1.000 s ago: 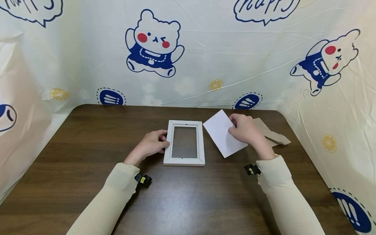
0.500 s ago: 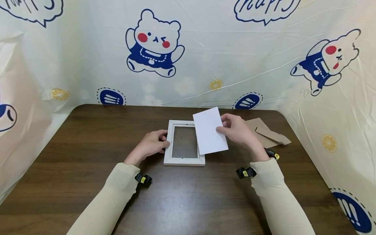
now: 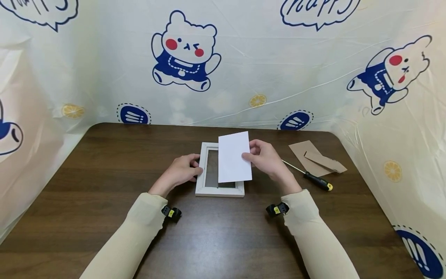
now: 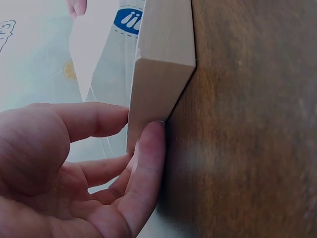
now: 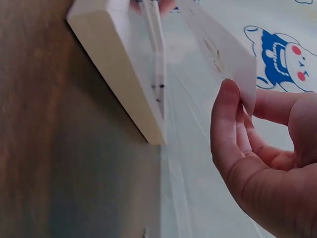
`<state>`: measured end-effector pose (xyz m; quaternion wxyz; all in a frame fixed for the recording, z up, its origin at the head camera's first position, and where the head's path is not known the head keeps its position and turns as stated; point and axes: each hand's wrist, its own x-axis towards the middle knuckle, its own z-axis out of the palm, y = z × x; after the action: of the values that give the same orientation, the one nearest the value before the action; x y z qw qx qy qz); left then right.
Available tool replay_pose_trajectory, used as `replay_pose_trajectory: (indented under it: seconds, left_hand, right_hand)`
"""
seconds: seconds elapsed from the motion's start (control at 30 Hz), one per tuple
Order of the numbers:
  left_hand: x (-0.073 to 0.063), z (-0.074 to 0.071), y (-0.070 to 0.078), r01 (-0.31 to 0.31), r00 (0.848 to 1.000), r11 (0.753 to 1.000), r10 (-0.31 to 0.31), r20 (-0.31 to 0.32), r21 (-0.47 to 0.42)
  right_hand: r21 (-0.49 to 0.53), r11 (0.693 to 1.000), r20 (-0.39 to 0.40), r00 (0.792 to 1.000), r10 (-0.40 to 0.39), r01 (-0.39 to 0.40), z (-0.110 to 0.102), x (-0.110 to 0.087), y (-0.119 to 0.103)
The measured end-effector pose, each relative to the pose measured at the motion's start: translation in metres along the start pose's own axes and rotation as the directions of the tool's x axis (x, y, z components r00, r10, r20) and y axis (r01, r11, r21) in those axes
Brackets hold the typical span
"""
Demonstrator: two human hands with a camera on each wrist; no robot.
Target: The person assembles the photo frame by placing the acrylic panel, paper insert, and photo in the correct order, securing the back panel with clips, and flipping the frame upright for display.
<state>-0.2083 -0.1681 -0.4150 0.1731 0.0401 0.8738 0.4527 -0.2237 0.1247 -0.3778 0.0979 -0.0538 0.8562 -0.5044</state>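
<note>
A white picture frame (image 3: 209, 191) lies flat on the brown table, its inner opening showing dark grey. My left hand (image 3: 181, 168) holds its left side; in the left wrist view the thumb and fingers meet the frame's edge (image 4: 161, 84). Between thumb and fingers, my right hand (image 3: 266, 159) pinches the right edge of a white paper card (image 3: 234, 157). The card is raised and tilted over the frame, covering much of its right half in the head view. Faint printed marks show on the card's other face (image 5: 213, 52) in the right wrist view.
To the right lies a brown backing board (image 3: 303, 149) with a narrow stand flap (image 3: 325, 161) on it. Beside it is a screwdriver (image 3: 317, 180) with a black and yellow handle, its shaft toward my right hand. A printed curtain (image 3: 237, 69) hangs behind the table.
My right hand has carried the card leftward from beside the frame to over it, turning it more upright. The screwdriver has come into full view. My left hand has stayed at the frame.
</note>
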Motion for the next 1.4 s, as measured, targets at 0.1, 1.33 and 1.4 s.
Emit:
replay_pose_trajectory:
  seconds: [0.1, 1.33, 1.4]
  left_hand:
    - [0.000, 0.000, 0.000, 0.000, 1.000, 1.000, 0.000, -0.001, 0.002]
    - [-0.003, -0.001, 0.001, 0.000, 0.999, 1.000, -0.001, 0.035, 0.011]
    - [-0.002, -0.002, 0.000, 0.000, 0.999, 1.000, -0.001, 0.039, 0.006]
  right_hand:
    - [0.033, 0.999, 0.009, 1.000, 0.010, -0.010, 0.008, 0.002, 0.002]
    - [0.086, 0.993, 0.053, 0.996, 0.073, -0.077, 0.043, 0.009, 0.009]
    - [0.018, 0.998, 0.039, 0.998, 0.057, -0.058, 0.044, 0.008, 0.008]
